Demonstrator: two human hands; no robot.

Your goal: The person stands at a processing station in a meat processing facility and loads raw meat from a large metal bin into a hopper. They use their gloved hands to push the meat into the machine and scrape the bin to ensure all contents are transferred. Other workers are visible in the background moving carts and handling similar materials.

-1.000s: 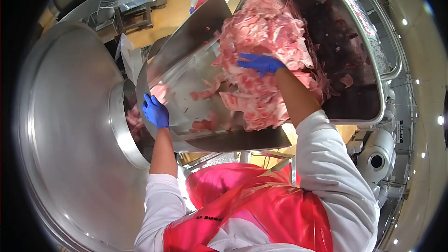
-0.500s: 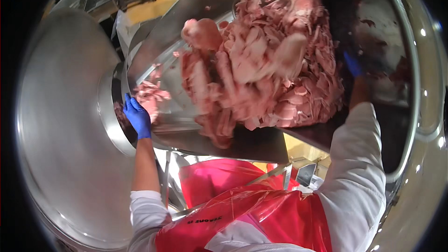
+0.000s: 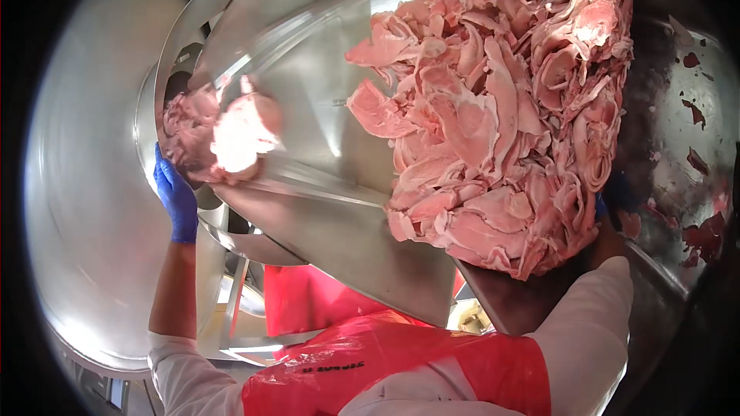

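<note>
Large pile of pink sliced meat (image 3: 493, 131) lies across the wide end of a metal chute (image 3: 339, 239), extending right toward the dark inner wall of a metal bin (image 3: 705, 158). Dark red scraps (image 3: 703, 237) cling to that wall. Left hand (image 3: 179, 199), gloved blue: open, fingers straight and together, at the chute's narrow end, beside the opening of a big rounded steel vessel (image 3: 85, 154). Smaller clump of meat (image 3: 248, 129), partly blurred, sits at this end, near the left hand. Right hand (image 3: 601, 206): mostly hidden behind the pile's right side, only a sliver of blue glove visible; cannot tell whether it grips.
</note>
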